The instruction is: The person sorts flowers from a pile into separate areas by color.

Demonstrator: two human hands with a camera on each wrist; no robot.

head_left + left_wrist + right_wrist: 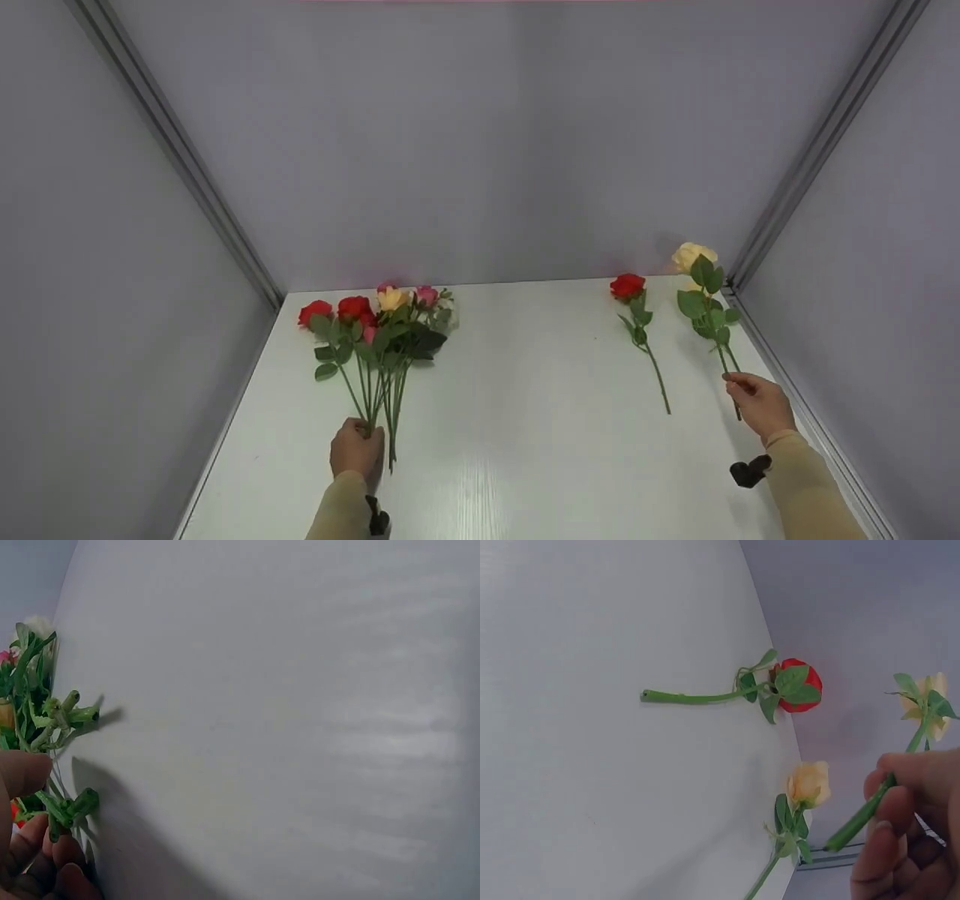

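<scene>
Landmark: lone red rose [640, 316] | left hand [358, 450], far left of it, grips a flower bunch [364, 351] low by its stems, apparently letting it fan | right hand [760, 405], right of it, pinches a yellow rose [695, 258] by its stem, likely sparing it | hands well apart

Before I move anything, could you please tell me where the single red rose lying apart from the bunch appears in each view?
Head: the red rose lies right of centre, just below mid-height.
Left wrist: it is not in this picture.
Right wrist: it lies across the centre, just above mid-height.
Landmark shared by head and right wrist: the right hand holding a pale yellow rose.
</scene>
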